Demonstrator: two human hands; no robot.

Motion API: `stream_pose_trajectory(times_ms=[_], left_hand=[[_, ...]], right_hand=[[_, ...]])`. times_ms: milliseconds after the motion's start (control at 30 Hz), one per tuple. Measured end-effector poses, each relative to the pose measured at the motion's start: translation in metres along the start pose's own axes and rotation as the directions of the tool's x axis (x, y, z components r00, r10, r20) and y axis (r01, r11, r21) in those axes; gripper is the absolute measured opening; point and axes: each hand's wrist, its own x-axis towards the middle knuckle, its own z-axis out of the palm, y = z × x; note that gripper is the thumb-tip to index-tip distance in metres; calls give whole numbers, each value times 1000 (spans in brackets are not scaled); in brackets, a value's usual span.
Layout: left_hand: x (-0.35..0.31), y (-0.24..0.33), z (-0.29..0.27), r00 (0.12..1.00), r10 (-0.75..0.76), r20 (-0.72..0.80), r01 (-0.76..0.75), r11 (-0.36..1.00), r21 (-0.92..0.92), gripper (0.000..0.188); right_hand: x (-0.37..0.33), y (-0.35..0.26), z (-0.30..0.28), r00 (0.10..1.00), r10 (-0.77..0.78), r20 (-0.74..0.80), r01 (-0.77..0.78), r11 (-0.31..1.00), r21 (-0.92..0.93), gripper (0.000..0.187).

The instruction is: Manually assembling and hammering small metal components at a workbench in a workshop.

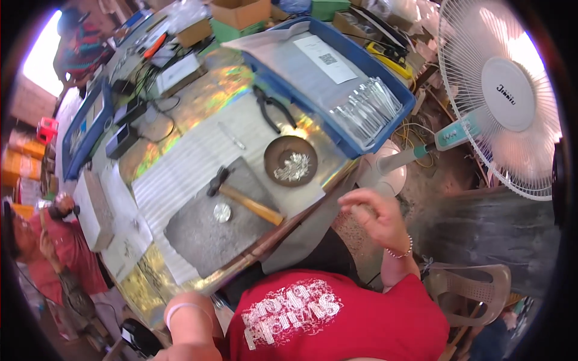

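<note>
My right hand (374,215) is raised off the table's right front edge, fingers loosely bent and nothing visible in them; a beaded bracelet circles its wrist. My left arm comes up at the lower left with a pale bangle (179,308); its fingers cannot be made out. A dark grey slab (198,243) lies on the table in front of me. On it rest a hammer (250,203) with a wooden handle and dark head, and a shiny round silvery piece (221,212). Behind the slab's right side, a brown bowl (271,157) holds many small silvery bits.
Black-handled pliers (274,110) and a thin pointed tool (232,135) lie farther back. A blue tray (385,139) holds bagged silvery strips. A white fan (509,93) stands right, a plastic chair (497,295) behind it. Another person (75,256) sits at the left.
</note>
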Motion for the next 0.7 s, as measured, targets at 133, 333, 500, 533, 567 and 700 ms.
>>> stream_pose_trajectory(times_ms=[133,333,500,533,567,700], left_hand=[[11,-117,-27,900,431,57,-425,845,326,24],[-20,-164,-57,980,197,-41,-63,492,868,20],[-22,-167,-58,1000,18,14,-16,128,992,36],[-21,-171,-56,1000,15,3,-5,129,992,36],[-19,-173,-55,1000,-7,-19,20,103,994,33],[-12,-184,-53,997,-62,-48,56,140,989,30]], right_hand=[[38,16,-47,953,-70,-293,36,992,-122,13],[117,75,-85,979,-75,-188,-32,861,-507,24],[152,91,-76,998,-17,-57,-26,735,-677,43],[156,90,-71,1000,15,-27,-30,702,-712,45],[159,89,-68,999,52,-2,-36,664,-747,48],[166,95,-62,991,122,63,-38,689,-723,47]])
